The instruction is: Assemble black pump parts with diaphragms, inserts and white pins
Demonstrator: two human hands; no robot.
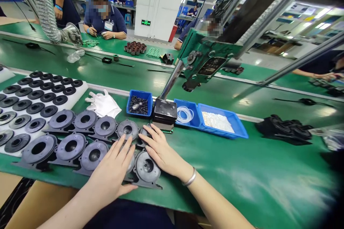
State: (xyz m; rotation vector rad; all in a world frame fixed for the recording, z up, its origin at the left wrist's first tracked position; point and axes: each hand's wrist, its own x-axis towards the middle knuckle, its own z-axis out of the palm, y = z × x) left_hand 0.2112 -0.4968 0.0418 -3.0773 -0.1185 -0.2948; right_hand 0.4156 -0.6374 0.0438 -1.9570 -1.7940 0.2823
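Note:
Two rows of round dark grey plastic housings [71, 146], each with a hole in the middle and a flat base, stand along the front of the green bench. My left hand [113, 166] lies flat over the front row, fingers stretched out, partly hiding a housing beneath it. Over the right end of the rows is my right hand [158, 150], its fingers extended across a housing at the back and beside the front-right housing [147, 165]. Neither hand is wrapped round anything. A metal bracelet [190, 178] circles my right wrist.
Black discs [34, 94] fill a white sheet at left, near a white glove [104, 103]. A green press [206, 59] overhangs its black block [165, 109]. Blue bins [223, 120] hold small black parts, white rings and white pieces. Black parts [285, 128] lie right. Co-workers [104, 21] sit across.

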